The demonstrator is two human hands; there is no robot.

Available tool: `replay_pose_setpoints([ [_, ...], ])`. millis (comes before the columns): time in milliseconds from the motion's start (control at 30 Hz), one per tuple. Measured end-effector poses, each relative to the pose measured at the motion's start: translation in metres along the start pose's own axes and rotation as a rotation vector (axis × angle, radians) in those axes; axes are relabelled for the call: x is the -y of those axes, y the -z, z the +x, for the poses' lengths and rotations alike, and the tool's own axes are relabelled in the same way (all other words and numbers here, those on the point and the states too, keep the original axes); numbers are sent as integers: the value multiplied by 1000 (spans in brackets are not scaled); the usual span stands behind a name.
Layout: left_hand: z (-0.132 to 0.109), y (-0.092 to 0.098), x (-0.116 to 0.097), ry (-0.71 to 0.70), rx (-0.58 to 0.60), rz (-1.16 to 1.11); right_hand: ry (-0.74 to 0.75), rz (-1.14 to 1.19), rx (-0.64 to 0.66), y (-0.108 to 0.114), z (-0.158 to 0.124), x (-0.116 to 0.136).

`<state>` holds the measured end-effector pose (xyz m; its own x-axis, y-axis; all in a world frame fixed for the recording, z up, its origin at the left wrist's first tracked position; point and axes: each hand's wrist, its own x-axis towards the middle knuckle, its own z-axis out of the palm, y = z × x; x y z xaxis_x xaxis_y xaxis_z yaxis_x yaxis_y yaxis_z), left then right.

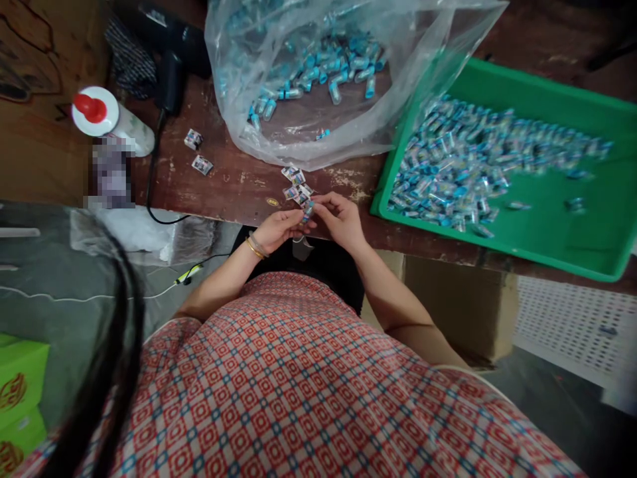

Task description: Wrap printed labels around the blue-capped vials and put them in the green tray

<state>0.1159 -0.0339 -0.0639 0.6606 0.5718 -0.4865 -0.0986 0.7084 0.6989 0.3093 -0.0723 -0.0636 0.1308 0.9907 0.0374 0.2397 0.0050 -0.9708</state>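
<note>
Both hands meet at the table's front edge around one small blue-capped clear vial. My left hand, with bracelets at the wrist, pinches it from the left. From the right, my right hand has thumb and fingers closed at the vial's upper end. Small printed labels lie on the table just beyond the fingertips. Behind them an open clear plastic bag holds many blue-capped vials. At the right, a green tray holds a heap of similar vials.
Two small printed packets lie on the dark red table at the left. Near them are a black hair dryer with its cord and a white bottle with a red top. Cardboard boxes stand under the table.
</note>
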Motion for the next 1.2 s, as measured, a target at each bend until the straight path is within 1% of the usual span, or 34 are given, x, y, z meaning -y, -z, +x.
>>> replay_pose_setpoints([
  [133, 2, -3, -4, 1, 10, -39, 23, -36, 25, -2, -4, 5],
  [267, 1, -10, -7, -68, 3, -73, 85, -116, 41, -2, -9, 12],
  [400, -3, -17, -8, -136, -23, -46, 120, -150, 34, -6, -14, 12],
  [467, -3, -20, -8, -140, -11, -23, 129, -142, 35, -11, -16, 14],
  [533, -1, -20, -8, -133, 4, 2, 135, -137, 30, -9, -17, 17],
  [567, 0, -18, -7, -129, 1, 20, 142, -138, 14, -3, -16, 19],
  [600, 2, -15, -7, -129, -18, 45, 153, -148, -23, 9, -15, 20],
  [633, 4, -10, -6, -136, -53, 77, 172, -172, -97, 26, -14, 20],
  [700, 6, 3, -5, -179, -162, 162, 222, -286, -340, 74, -8, 15],
  [733, 6, 11, -4, -209, -223, 209, 255, -382, -500, 100, -5, 10],
  [767, 7, 19, -3, -236, -277, 252, 278, -506, -621, 122, -3, 4],
  [800, 8, 26, -1, -253, -320, 284, 295, -659, -701, 138, -1, -3],
  [833, 9, 33, 0, -260, -351, 306, 307, -788, -712, 145, 1, -8],
  [867, 10, 38, 2, -261, -369, 319, 313, -862, -665, 142, 1, -13],
  [900, 11, 42, 4, -260, -380, 331, 321, -871, -562, 129, 2, -16],
  [967, 13, 46, 7, -258, -386, 375, 317, -706, -228, 86, 6, -19],
  [1000, 13, 47, 9, -265, -391, 419, 309, -623, -88, 62, 11, -20],
  [1033, 14, 47, 9, -283, -404, 483, 291, -578, -14, 41, 20, -20],
  [1067, 14, 47, 9, -316, -429, 567, 265, -560, -3, 25, 32, -20],
  [1100, 14, 48, 9, -361, -465, 668, 237, -563, -31, 15, 49, -20],
  [1133, 14, 49, 8, -411, -508, 780, 210, -578, -81, 12, 69, -21],
  [1167, 14, 50, 6, -460, -552, 893, 185, -598, -132, 13, 93, -22],
  [1200, 16, 50, 4, -498, -588, 1001, 164, -618, -153, 17, 118, -25],
])
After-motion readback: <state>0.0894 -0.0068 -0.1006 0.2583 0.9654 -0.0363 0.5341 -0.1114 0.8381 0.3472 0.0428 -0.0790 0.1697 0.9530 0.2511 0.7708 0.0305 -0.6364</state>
